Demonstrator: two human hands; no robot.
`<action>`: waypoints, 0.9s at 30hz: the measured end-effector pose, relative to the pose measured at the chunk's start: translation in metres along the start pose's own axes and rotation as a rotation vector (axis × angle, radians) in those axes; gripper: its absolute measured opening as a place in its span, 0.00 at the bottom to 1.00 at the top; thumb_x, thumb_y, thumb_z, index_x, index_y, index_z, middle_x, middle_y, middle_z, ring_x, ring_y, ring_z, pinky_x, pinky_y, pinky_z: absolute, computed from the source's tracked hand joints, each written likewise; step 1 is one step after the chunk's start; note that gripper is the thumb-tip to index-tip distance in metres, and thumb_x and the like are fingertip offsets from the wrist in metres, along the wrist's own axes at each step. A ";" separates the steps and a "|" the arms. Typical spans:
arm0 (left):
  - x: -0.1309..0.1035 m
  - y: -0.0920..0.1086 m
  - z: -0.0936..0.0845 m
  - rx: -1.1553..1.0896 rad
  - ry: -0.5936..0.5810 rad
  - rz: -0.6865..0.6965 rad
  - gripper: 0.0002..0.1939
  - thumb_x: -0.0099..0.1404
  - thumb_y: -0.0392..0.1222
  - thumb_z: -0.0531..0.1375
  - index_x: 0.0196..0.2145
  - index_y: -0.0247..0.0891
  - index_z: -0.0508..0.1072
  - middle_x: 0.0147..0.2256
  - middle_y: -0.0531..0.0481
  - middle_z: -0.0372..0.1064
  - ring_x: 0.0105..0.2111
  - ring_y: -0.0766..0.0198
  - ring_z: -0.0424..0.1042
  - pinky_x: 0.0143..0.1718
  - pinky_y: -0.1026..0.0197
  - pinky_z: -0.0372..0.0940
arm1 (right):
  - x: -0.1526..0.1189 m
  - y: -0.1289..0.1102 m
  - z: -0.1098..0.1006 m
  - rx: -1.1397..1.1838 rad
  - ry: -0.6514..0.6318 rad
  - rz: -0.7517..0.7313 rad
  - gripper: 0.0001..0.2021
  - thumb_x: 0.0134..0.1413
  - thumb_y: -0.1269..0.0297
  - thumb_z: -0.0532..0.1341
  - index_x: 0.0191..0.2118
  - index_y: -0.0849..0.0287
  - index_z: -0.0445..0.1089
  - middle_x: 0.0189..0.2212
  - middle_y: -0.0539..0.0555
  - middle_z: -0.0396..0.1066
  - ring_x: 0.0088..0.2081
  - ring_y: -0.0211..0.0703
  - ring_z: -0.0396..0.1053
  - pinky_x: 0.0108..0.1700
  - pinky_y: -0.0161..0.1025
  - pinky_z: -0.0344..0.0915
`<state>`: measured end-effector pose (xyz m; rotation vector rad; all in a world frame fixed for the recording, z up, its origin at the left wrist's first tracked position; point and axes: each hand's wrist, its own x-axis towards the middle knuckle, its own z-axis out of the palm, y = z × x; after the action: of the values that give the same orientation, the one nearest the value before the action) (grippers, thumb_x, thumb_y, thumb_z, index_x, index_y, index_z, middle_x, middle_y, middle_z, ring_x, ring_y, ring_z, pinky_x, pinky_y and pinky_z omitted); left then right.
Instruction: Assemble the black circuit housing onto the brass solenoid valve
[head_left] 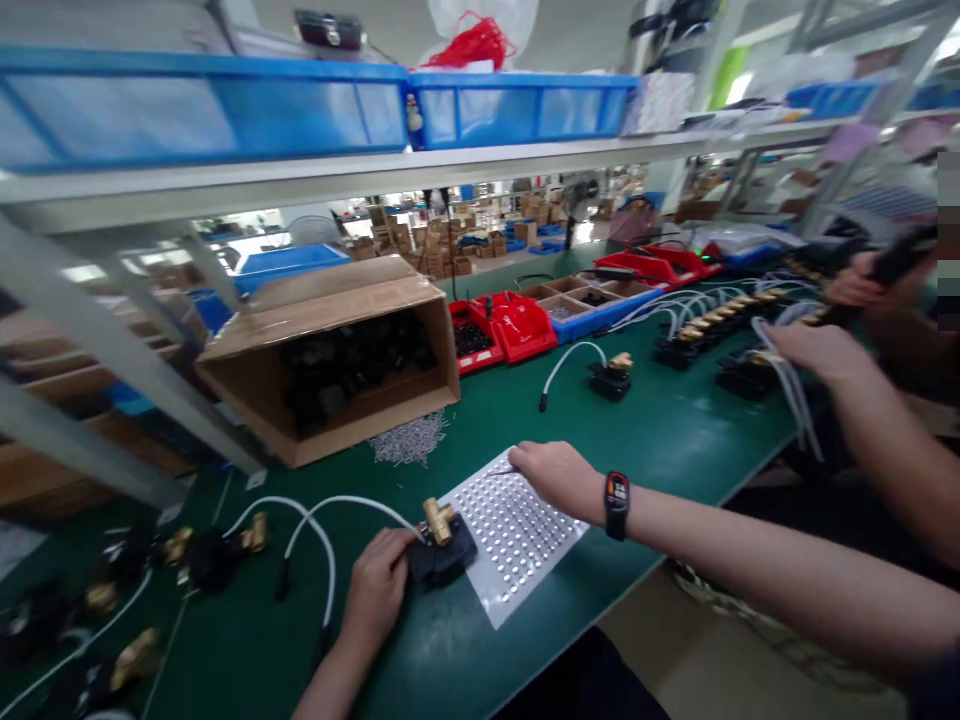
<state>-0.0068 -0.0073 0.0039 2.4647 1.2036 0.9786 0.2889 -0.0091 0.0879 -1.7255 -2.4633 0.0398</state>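
Resting closest to the camera, the left hand (375,590) is closing its fingers around a black valve body (442,556) topped with a brass fitting (438,518), pressing it onto the near corner of a perforated metal sheet (517,540). A white tube (337,505) is arching away from the fitting toward the left across the green desk (675,440). The right hand (551,475), wearing a black wristband (616,505), is lying on the far edge of the sheet with its fingers curled; whether it is pinching anything small cannot be told.

Beyond the sheet, a heap of small silvery pins (411,438) is sitting just in front of an open cardboard box (330,360) tipped on its side and holding dark parts. Left of the hands, several more brass-and-black assemblies (217,555) with white tubes are lying on the desk. Further back, another finished valve (611,375) is standing alone, and red trays (510,325) are lining up beside a blue divided tray (592,305).

On the right, another person's hand (817,350) is gripping a bundle of white tubes near a row of black and brass parts (712,330). Overhead, blue bins (517,105) are sitting on a shelf.
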 end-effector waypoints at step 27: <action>0.080 -0.061 0.003 0.165 -0.276 -0.355 0.05 0.53 0.35 0.52 0.24 0.39 0.67 0.24 0.51 0.67 0.26 0.59 0.70 0.29 0.61 0.63 | 0.144 -0.066 0.059 0.375 -0.232 0.190 0.11 0.57 0.61 0.60 0.42 0.63 0.68 0.41 0.55 0.70 0.39 0.43 0.70 0.40 0.44 0.69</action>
<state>-0.0073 0.0933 0.0110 2.2883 1.5974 0.4460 0.1717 0.1062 0.0491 -1.8558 -2.2332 0.7091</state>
